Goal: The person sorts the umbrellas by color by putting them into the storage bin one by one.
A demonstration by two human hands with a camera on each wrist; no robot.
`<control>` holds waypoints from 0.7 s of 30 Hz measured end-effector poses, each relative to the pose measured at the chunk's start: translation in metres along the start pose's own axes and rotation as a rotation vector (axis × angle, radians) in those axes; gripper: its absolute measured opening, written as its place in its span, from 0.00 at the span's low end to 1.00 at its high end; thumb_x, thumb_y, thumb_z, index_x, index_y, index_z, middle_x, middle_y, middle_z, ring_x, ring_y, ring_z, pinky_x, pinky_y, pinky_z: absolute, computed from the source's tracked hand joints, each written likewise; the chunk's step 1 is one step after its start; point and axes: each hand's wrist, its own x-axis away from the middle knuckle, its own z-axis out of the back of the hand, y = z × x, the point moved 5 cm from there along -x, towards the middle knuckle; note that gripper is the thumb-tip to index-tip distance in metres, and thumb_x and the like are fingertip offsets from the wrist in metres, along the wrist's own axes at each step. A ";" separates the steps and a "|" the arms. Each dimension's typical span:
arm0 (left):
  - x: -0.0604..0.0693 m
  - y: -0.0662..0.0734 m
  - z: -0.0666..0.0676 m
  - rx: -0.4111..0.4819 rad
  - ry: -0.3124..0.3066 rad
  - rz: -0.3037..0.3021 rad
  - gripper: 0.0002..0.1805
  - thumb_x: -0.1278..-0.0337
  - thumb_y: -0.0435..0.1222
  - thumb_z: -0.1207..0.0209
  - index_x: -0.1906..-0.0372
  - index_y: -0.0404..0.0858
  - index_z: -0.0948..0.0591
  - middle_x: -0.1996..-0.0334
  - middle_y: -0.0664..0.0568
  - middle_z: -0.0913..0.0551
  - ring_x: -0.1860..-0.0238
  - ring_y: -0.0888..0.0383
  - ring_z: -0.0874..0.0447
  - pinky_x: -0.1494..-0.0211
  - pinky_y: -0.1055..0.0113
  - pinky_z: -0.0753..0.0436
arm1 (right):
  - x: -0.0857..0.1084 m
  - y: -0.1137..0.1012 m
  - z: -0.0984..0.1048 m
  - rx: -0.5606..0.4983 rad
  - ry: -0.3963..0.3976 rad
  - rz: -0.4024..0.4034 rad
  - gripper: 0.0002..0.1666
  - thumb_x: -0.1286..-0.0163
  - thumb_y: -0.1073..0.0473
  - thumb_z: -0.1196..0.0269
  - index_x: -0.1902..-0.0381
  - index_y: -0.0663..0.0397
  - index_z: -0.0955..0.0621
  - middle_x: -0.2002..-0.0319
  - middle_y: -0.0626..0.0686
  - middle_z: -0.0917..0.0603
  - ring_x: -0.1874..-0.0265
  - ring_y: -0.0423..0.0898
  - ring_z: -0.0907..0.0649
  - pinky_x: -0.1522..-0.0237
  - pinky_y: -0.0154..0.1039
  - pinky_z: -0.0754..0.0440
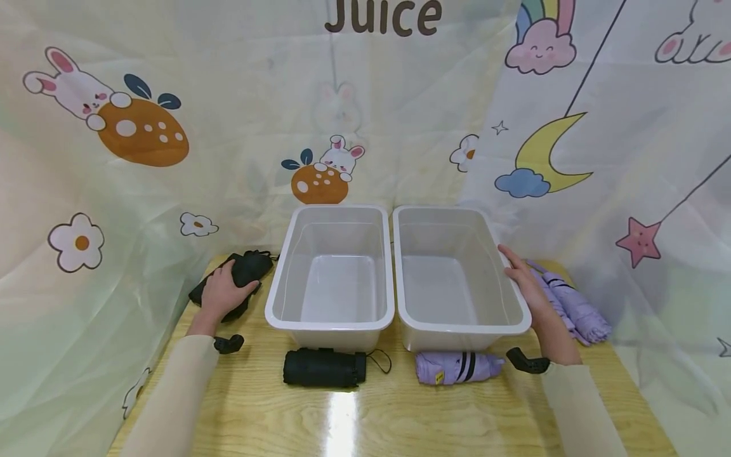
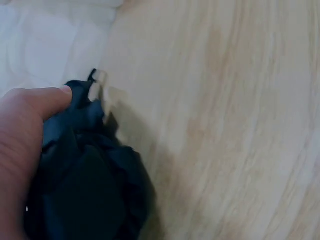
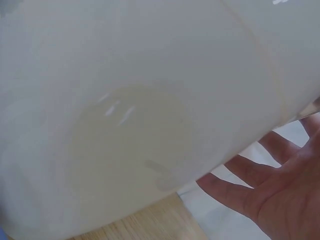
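Observation:
My left hand (image 1: 221, 294) grips a bundled black folding umbrella (image 1: 250, 268) at the table's left side. Its thumb lies across the dark cloth of the umbrella (image 2: 90, 175) in the left wrist view; the palm side is hidden. My right hand (image 1: 532, 293) touches the outer right wall of the right white bin (image 1: 457, 329), fingers spread and fairly straight. Close up in the right wrist view, those fingers (image 3: 250, 172) lie along the bin's side (image 3: 210, 115). Just right of that hand lie purple folding umbrellas (image 1: 577, 311).
A left white bin (image 1: 331, 325) stands beside the right one. In front of the bins lie a rolled black umbrella (image 1: 324, 368) with a wrist loop and a rolled purple umbrella (image 1: 457, 368). Printed cloth (image 1: 240, 95) hangs behind the wooden table (image 1: 274, 425).

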 end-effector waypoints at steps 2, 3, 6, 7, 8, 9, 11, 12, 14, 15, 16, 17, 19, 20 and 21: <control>0.000 -0.003 -0.003 -0.021 -0.001 0.013 0.53 0.46 0.59 0.38 0.28 0.26 0.44 0.39 0.21 0.38 0.42 0.23 0.40 0.42 0.33 0.39 | 0.000 0.000 -0.001 0.004 0.004 0.000 0.34 0.20 0.65 0.62 0.22 0.56 0.59 0.41 0.46 0.29 0.58 0.41 0.19 0.62 0.34 0.19; 0.000 -0.004 -0.004 -0.028 0.001 0.016 0.53 0.46 0.59 0.38 0.28 0.26 0.43 0.39 0.21 0.37 0.43 0.23 0.40 0.42 0.33 0.38 | 0.000 0.000 0.000 0.015 0.013 -0.005 0.34 0.20 0.65 0.62 0.22 0.56 0.59 0.41 0.46 0.29 0.58 0.41 0.20 0.62 0.34 0.20; 0.001 -0.005 -0.007 -0.052 0.001 0.027 0.54 0.48 0.61 0.37 0.29 0.27 0.42 0.41 0.21 0.36 0.44 0.23 0.39 0.43 0.33 0.38 | -0.001 0.001 0.000 0.037 0.027 -0.028 0.34 0.20 0.64 0.61 0.22 0.55 0.59 0.41 0.46 0.31 0.59 0.40 0.20 0.62 0.34 0.20; 0.001 -0.005 -0.008 -0.062 -0.004 0.030 0.55 0.49 0.62 0.37 0.28 0.27 0.42 0.41 0.21 0.36 0.44 0.23 0.39 0.43 0.33 0.38 | -0.001 0.001 0.000 0.036 0.026 -0.035 0.34 0.20 0.64 0.61 0.22 0.55 0.59 0.41 0.46 0.31 0.59 0.40 0.20 0.62 0.34 0.20; 0.001 -0.005 -0.008 -0.074 -0.013 0.032 0.56 0.50 0.62 0.38 0.28 0.28 0.43 0.40 0.22 0.36 0.44 0.23 0.39 0.43 0.34 0.37 | -0.001 0.002 0.001 0.038 0.026 -0.043 0.34 0.20 0.64 0.62 0.22 0.54 0.60 0.41 0.47 0.32 0.59 0.40 0.20 0.63 0.34 0.20; 0.001 -0.004 -0.008 -0.087 -0.026 0.030 0.56 0.50 0.64 0.38 0.28 0.29 0.43 0.40 0.22 0.36 0.44 0.23 0.38 0.44 0.34 0.37 | -0.001 0.002 0.001 0.039 0.024 -0.043 0.34 0.20 0.64 0.62 0.22 0.54 0.60 0.41 0.47 0.31 0.59 0.40 0.20 0.63 0.34 0.20; 0.000 -0.002 -0.010 -0.107 -0.070 0.022 0.58 0.50 0.66 0.40 0.26 0.31 0.45 0.39 0.22 0.35 0.45 0.24 0.36 0.47 0.34 0.34 | -0.001 0.001 0.001 0.022 0.015 -0.037 0.34 0.20 0.64 0.62 0.22 0.54 0.60 0.42 0.47 0.30 0.59 0.41 0.20 0.63 0.35 0.19; -0.001 -0.001 -0.012 -0.119 -0.096 0.016 0.58 0.50 0.67 0.41 0.25 0.33 0.47 0.40 0.23 0.34 0.45 0.25 0.34 0.49 0.35 0.31 | -0.001 0.001 0.001 0.013 0.012 -0.032 0.34 0.20 0.64 0.62 0.22 0.55 0.60 0.42 0.47 0.30 0.59 0.41 0.20 0.63 0.35 0.19; -0.003 0.001 -0.015 -0.137 -0.149 0.006 0.60 0.51 0.69 0.43 0.23 0.37 0.50 0.42 0.24 0.30 0.49 0.28 0.28 0.56 0.37 0.26 | -0.001 0.000 0.000 0.005 0.013 -0.022 0.34 0.20 0.64 0.62 0.22 0.55 0.60 0.42 0.46 0.29 0.59 0.41 0.19 0.63 0.34 0.19; -0.005 0.002 -0.016 -0.142 -0.174 0.002 0.60 0.52 0.70 0.44 0.23 0.39 0.52 0.43 0.25 0.28 0.52 0.29 0.25 0.60 0.39 0.24 | -0.001 0.000 0.000 -0.006 0.014 -0.014 0.34 0.20 0.65 0.62 0.22 0.55 0.60 0.42 0.46 0.28 0.59 0.41 0.19 0.63 0.34 0.20; -0.006 0.002 -0.017 -0.145 -0.194 0.001 0.61 0.52 0.71 0.44 0.22 0.41 0.53 0.45 0.26 0.26 0.54 0.31 0.23 0.64 0.41 0.23 | -0.001 -0.001 0.000 -0.019 0.013 -0.006 0.34 0.20 0.66 0.62 0.22 0.56 0.60 0.42 0.45 0.28 0.58 0.40 0.19 0.62 0.34 0.20; -0.007 0.003 -0.019 -0.148 -0.209 -0.001 0.61 0.53 0.71 0.44 0.22 0.43 0.55 0.46 0.26 0.26 0.55 0.32 0.22 0.67 0.42 0.23 | -0.001 -0.001 0.000 -0.031 0.012 0.003 0.34 0.20 0.67 0.63 0.22 0.57 0.60 0.43 0.45 0.27 0.58 0.40 0.19 0.61 0.33 0.20; -0.009 0.002 -0.020 -0.149 -0.227 0.004 0.61 0.54 0.70 0.43 0.22 0.45 0.55 0.47 0.27 0.24 0.56 0.32 0.22 0.67 0.43 0.23 | -0.002 -0.001 -0.001 -0.049 0.008 0.015 0.34 0.21 0.68 0.63 0.23 0.58 0.59 0.43 0.44 0.26 0.58 0.40 0.19 0.61 0.32 0.20; -0.010 0.002 -0.020 -0.145 -0.232 0.008 0.60 0.54 0.69 0.41 0.22 0.46 0.54 0.46 0.27 0.25 0.55 0.32 0.22 0.66 0.42 0.23 | -0.002 -0.001 -0.002 -0.056 0.006 0.020 0.34 0.21 0.69 0.63 0.23 0.59 0.59 0.43 0.44 0.25 0.58 0.40 0.19 0.61 0.32 0.20; -0.011 0.002 -0.020 -0.141 -0.238 0.008 0.60 0.54 0.68 0.41 0.22 0.46 0.53 0.45 0.27 0.25 0.54 0.31 0.23 0.64 0.41 0.24 | -0.002 -0.001 -0.002 -0.061 0.006 0.025 0.34 0.21 0.69 0.64 0.23 0.59 0.59 0.44 0.43 0.25 0.58 0.40 0.19 0.61 0.32 0.20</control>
